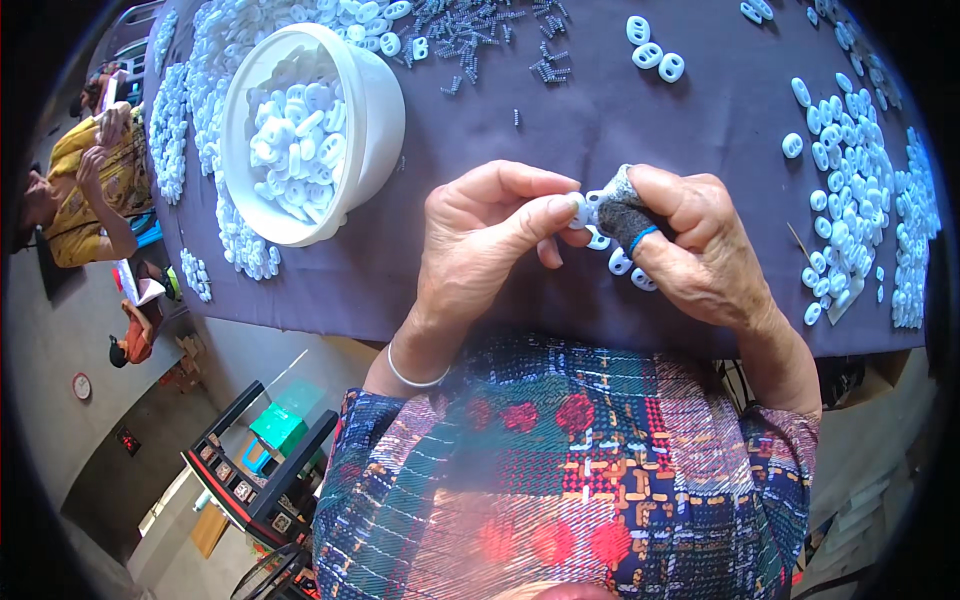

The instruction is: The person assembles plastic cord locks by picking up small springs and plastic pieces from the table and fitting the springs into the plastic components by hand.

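Note:
Just above the table's near edge, my two hands meet over a small white oval cord lock piece with two holes (579, 211). My left hand (490, 225) pinches it between thumb and index finger; a white bangle is on that wrist. My right hand (690, 235) is closed against the same spot, with grey and dark cloth covers and a blue band on its fingers. Another pale part (595, 200) shows between the hands, partly hidden by the right fingers. Several two-hole cord locks (620, 262) lie on the cloth just below my hands.
A white bucket (375, 120) full of white pieces lies tilted at left, beside a large heap of them (205, 100). Small metal springs (460, 35) are scattered at the far side. More cord locks (845, 190) spread at right. Other people (95, 190) sit beyond the table's left edge.

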`<state>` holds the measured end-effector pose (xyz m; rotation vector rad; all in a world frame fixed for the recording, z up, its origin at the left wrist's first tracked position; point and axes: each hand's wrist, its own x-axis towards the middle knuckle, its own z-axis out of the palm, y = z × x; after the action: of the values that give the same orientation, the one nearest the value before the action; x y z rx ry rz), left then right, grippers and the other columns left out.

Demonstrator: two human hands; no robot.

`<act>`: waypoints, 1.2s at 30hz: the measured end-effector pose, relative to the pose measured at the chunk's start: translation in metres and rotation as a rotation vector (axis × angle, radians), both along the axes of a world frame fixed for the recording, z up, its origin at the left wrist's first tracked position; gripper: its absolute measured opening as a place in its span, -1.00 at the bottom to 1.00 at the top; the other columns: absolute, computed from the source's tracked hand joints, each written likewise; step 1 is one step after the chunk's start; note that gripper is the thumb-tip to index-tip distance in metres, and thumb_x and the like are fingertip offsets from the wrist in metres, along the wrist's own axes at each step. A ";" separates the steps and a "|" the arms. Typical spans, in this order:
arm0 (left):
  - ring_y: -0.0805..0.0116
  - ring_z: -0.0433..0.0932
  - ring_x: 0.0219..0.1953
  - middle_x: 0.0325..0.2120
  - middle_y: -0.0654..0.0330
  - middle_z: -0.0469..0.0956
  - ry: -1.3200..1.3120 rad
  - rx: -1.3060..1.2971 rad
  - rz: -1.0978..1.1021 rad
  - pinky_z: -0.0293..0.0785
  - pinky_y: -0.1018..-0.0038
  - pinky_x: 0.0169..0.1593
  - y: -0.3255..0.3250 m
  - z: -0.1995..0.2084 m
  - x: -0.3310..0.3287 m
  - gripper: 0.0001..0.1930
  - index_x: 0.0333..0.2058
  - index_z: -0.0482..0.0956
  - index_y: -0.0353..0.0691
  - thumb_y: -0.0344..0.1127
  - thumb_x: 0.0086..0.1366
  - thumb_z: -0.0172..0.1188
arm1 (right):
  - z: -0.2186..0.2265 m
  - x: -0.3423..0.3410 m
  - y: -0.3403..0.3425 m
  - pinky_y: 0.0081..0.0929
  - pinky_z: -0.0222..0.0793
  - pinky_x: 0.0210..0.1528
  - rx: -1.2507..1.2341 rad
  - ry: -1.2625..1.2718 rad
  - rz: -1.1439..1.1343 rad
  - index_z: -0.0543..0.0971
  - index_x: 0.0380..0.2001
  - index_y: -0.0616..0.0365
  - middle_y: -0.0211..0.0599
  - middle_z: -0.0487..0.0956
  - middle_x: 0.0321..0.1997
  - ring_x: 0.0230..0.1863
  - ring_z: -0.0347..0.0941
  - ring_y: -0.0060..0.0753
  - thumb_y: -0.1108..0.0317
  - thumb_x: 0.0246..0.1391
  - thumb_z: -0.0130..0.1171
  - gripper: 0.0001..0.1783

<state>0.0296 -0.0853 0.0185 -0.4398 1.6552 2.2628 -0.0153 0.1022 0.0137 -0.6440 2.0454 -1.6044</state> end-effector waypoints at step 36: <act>0.51 0.53 -0.48 -0.47 0.18 0.53 0.138 -0.112 0.031 0.48 0.67 -0.45 0.007 -0.002 0.009 -0.88 -0.31 0.51 -0.41 -0.53 0.15 0.18 | -0.004 0.002 -0.001 -0.37 0.14 -0.55 -0.029 0.029 0.065 0.34 -0.54 0.30 -0.13 0.31 -0.65 -0.60 0.31 -0.10 0.59 -0.28 -0.07 -0.89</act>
<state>0.0388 -0.0781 0.0167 -0.3432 1.8628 2.2760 -0.0135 0.1008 0.0099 -0.7409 2.0038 -1.5995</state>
